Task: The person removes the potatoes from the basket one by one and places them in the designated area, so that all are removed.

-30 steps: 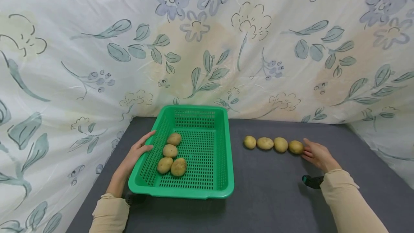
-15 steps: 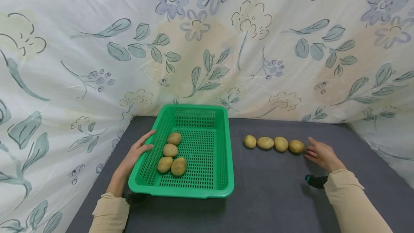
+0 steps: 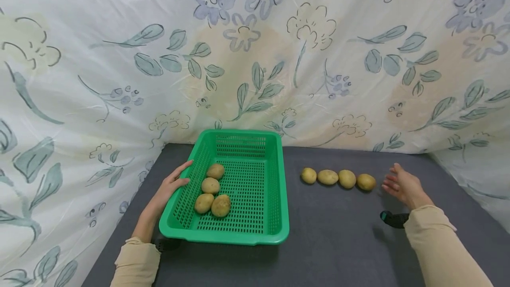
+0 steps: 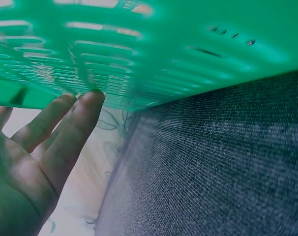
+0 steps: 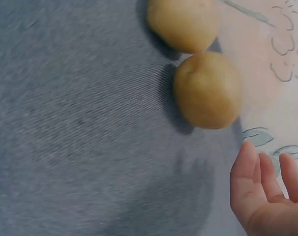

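My left hand (image 3: 166,192) rests against the left side of a green plastic basket (image 3: 283,189), fingers reaching to its rim. In the left wrist view, straight fingertips meet the slotted wall of the basket. Several potatoes (image 3: 221,206) lie inside along its left part. To the right of the basket, a row of potatoes (image 3: 327,177) sits on the dark table. My right hand (image 3: 407,186) is held just right of the last potato (image 3: 365,182), apart from it, with relaxed fingers and nothing in them. The right wrist view shows that end potato (image 5: 208,91) beyond the fingertips.
A dark cloth-covered table (image 3: 330,238) carries everything. A floral curtain (image 3: 255,56) hangs along its back and both sides, close behind the basket and the potato row. A black wrist device (image 3: 393,219) shows below my right hand.
My right hand has drawn away to the right from the end potato, which it was touching a second ago. My left hand, the basket and the potatoes stay in place.
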### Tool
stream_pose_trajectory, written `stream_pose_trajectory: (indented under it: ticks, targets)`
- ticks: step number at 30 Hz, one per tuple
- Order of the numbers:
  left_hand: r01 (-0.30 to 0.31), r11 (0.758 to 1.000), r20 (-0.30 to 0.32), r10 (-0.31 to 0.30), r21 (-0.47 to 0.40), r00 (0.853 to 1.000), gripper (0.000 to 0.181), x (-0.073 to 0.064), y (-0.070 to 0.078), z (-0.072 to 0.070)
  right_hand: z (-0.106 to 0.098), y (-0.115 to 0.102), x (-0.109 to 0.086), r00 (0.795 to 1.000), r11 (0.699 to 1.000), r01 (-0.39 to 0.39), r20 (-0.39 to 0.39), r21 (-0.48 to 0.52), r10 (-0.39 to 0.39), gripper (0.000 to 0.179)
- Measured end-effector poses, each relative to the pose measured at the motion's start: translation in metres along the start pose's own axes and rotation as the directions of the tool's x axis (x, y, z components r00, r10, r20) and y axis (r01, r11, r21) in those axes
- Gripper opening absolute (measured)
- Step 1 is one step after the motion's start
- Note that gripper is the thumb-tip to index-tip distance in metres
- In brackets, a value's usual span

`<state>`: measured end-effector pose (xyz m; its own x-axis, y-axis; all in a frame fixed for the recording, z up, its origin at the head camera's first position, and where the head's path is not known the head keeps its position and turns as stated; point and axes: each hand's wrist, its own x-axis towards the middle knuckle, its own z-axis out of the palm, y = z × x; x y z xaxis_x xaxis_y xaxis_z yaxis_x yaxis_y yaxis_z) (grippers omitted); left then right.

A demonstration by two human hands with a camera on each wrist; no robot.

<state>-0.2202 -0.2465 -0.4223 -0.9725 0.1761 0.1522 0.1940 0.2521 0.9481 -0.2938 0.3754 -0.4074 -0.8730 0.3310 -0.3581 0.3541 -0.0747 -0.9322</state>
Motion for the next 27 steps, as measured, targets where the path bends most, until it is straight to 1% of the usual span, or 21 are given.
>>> stream_pose_trajectory:
  ticks: [1,4,9,15,17,22,27]
  targets:
    - [0.002,1.0,0.001,-0.002,-0.002,1.0,0.056,0.0,0.0,0.0,0.0,-0.003,-0.003,1.0,1.0,0.0,0.024,0.001,0.0,0.071]
    - [0.001,1.0,0.002,-0.001,-0.003,1.0,0.056,0.0,-0.001,0.0,0.004,-0.015,-0.009,0.999,1.0,-0.004,0.041,0.028,0.003,0.071]
    - [-0.012,1.0,0.008,0.012,-0.004,1.0,0.055,0.0,-0.001,-0.001,0.014,-0.032,-0.015,0.998,0.999,-0.008,0.061,0.047,0.005,0.071]
    - [-0.006,1.0,0.009,0.006,-0.009,1.0,0.056,0.0,-0.001,-0.001,0.039,-0.049,-0.02,0.999,0.998,-0.013,0.052,0.053,0.01,0.068]
    - [-0.003,1.0,0.012,0.003,-0.013,1.0,0.056,0.0,-0.002,-0.001,0.049,-0.053,-0.022,0.998,0.999,-0.005,0.061,0.04,0.003,0.067]
    - [-0.002,1.0,0.013,0.003,-0.017,1.0,0.055,0.0,-0.002,-0.001,0.071,-0.064,-0.028,0.993,0.999,0.034,0.115,0.015,-0.035,0.069]
    - [-0.016,1.0,0.01,0.016,-0.004,1.0,0.055,0.0,-0.002,0.0,0.09,-0.074,-0.035,0.977,0.996,0.088,0.196,-0.004,-0.085,0.071]
